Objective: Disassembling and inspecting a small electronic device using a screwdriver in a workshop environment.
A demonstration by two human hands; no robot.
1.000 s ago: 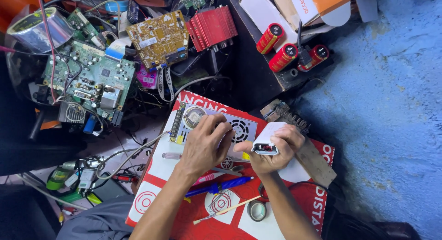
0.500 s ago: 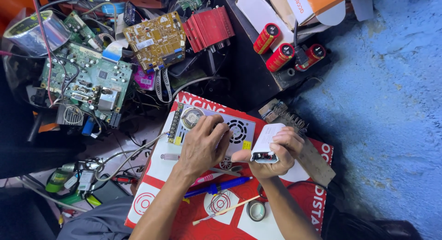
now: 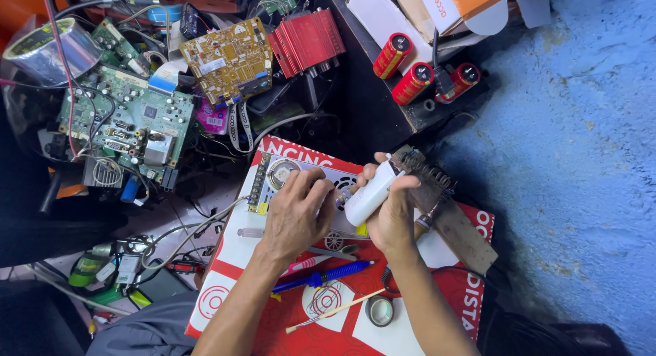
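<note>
My right hand is closed around a small white plastic casing, tilted so one end points up and to the right. My left hand rests palm down on a silver perforated metal power-supply box, fingers curled near its fan grille. Whether the left fingers pinch something small is hidden. Both hands are over a red and white cardboard sheet used as a work surface.
A blue-handled tool, a thin stick and a tape roll lie on the cardboard. A worn wire brush lies right of my hand. Green and yellow circuit boards, a red heatsink and red capacitors crowd the back.
My right hand has lifted and turned the white casing from flat, with its dark end showing, to tilted up and right. My left hand has stayed on the metal box.
</note>
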